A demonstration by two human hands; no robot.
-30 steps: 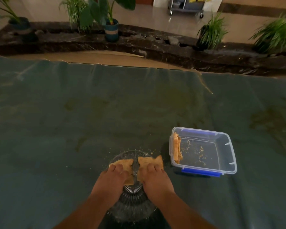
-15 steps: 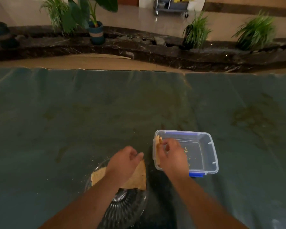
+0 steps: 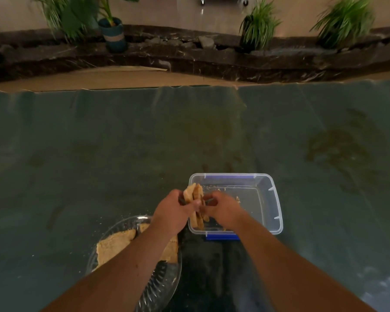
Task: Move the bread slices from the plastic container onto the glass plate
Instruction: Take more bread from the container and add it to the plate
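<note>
A clear plastic container [image 3: 273, 199] with blue clips sits on the green cloth, right of centre. Upright bread slices [image 3: 195, 194] lean against its left wall. My left hand [image 3: 173, 212] and my right hand [image 3: 221, 209] meet over that wall, both pinching these slices from either side. Crumbs lie on the container floor. The ribbed glass plate [image 3: 162, 287] lies near the front, left of the container, with flat bread slices [image 3: 114, 243] on it, partly hidden by my left forearm.
A green cloth [image 3: 99, 154] covers the table, stained in places. Beyond its far edge run a dark stone ledge [image 3: 189, 57] and several potted plants [image 3: 112, 30]. Crumbs are scattered around the plate.
Both hands left the slices on the plate. The right hand reached into the container first, then the left joined it, and both now grip the upright slices.
</note>
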